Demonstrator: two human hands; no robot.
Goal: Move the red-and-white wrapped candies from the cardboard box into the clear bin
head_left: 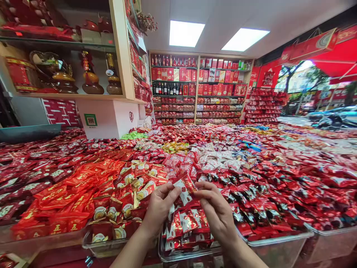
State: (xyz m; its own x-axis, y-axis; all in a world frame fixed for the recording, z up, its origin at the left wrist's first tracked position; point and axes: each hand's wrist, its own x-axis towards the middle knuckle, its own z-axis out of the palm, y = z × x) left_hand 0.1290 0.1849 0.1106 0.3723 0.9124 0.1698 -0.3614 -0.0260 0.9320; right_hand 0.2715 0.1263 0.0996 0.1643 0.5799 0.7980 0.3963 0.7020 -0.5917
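Red-and-white packet [184, 190] is pinched between both hands, raised over the clear tray [192, 257] nearest the person, its face partly covered by fingertips. The left hand [158, 210] grips its left edge between thumb and fingers, closed narrow; the right hand [218, 214] has its fingertips closed on the right edge, with the other fingers loosely bent. Below them, similar red-and-white packets [189, 222] fill the tray. Just left of that stands a clear bin [111, 245] with brown-and-gold packets [113, 210], and beyond these, farther left, lie bright orange-red packets [69, 199]. On the right, another clear tray [279, 241] bears shiny red packets [258, 214]. Past the hands, white packets [213, 156], yellow packets [175, 147] and green packets [134, 136] lie among a wide spread of red ones. A white pillar [97, 130] with a green-framed code rises at the left, under a glass-shelved cabinet [122, 48] with gourd-shaped bottles. Tall shelves [198, 83] of bottles and red boxes line the back wall, below two ceiling lights [186, 33]
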